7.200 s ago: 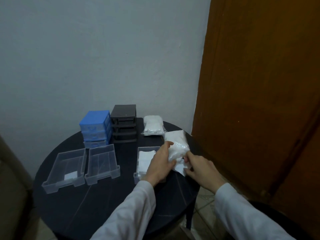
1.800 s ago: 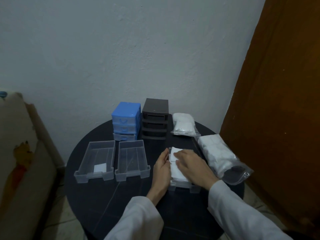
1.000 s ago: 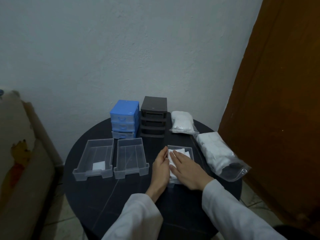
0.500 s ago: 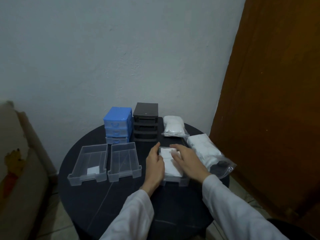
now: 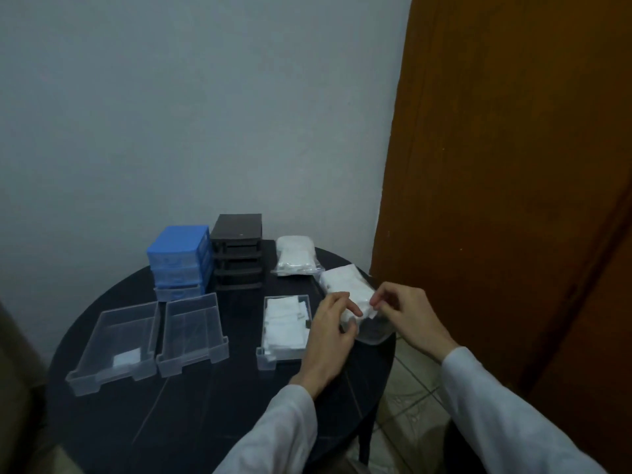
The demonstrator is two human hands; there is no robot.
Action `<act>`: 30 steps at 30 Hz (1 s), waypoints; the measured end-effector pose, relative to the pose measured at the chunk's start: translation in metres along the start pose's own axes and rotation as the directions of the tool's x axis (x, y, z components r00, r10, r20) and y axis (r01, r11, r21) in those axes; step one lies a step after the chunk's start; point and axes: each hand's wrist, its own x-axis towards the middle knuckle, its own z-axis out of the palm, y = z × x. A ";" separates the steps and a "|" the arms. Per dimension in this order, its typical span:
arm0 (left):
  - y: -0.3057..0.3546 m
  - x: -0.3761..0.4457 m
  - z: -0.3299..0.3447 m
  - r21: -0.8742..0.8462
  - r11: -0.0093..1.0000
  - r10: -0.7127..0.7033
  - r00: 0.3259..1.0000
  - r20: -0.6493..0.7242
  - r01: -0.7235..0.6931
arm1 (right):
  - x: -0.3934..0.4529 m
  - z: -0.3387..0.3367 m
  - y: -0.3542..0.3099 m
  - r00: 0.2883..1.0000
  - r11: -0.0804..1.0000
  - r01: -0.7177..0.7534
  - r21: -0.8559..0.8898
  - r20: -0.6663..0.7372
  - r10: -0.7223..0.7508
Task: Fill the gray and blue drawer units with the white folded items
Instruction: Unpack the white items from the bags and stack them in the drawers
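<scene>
We're working on a round dark surface (image 5: 191,422) with a gray unit (image 5: 236,256) and a blue unit (image 5: 179,260) at the back, most drawers pulled out in front. Two clear drawers (image 5: 150,336) sit at the left, one holding a single white item, the other apparently empty. A third drawer (image 5: 286,325) in the middle is nearly full of folded whites. Just right of it lies an open bag (image 5: 352,302) of them, with a sealed bag (image 5: 295,256) behind.

Our right hand (image 5: 408,314) pinches one pad (image 5: 367,307) at the bag's mouth; our left hand (image 5: 330,331) curls on the bag, probably steadying it, though the grip is hard to make out. Best bet: hold the bag down, slide the pad out flat and lay it in square. Watch the bag near the edge, it could slip off.
</scene>
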 end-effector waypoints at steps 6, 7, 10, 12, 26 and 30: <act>-0.003 -0.001 0.017 0.093 0.995 -0.042 0.996 0.084 0.034 | -0.015 0.002 0.023 0.991 0.997 -0.076 -0.027 0.111 0.079; -0.003 -0.001 0.018 0.102 0.994 -0.045 0.995 0.085 0.036 | -0.015 0.005 0.025 0.989 0.996 -0.086 -0.022 0.115 0.088; -0.003 0.000 0.022 0.089 0.995 -0.042 0.995 0.086 0.034 | -0.014 0.013 0.027 0.992 0.995 -0.098 0.002 0.084 0.098; -0.003 0.001 0.024 0.068 0.997 -0.049 0.996 0.073 0.044 | -0.012 0.019 0.026 0.993 0.994 -0.111 0.022 0.049 0.110; -0.006 0.003 0.025 -0.085 0.973 -0.214 0.976 0.037 0.217 | 0.004 0.048 0.023 0.939 0.943 -0.295 0.154 -0.134 0.316; 0.000 0.003 0.022 -0.092 0.970 -0.224 0.974 0.014 0.225 | 0.000 0.041 0.025 0.943 0.944 -0.295 0.149 -0.114 0.313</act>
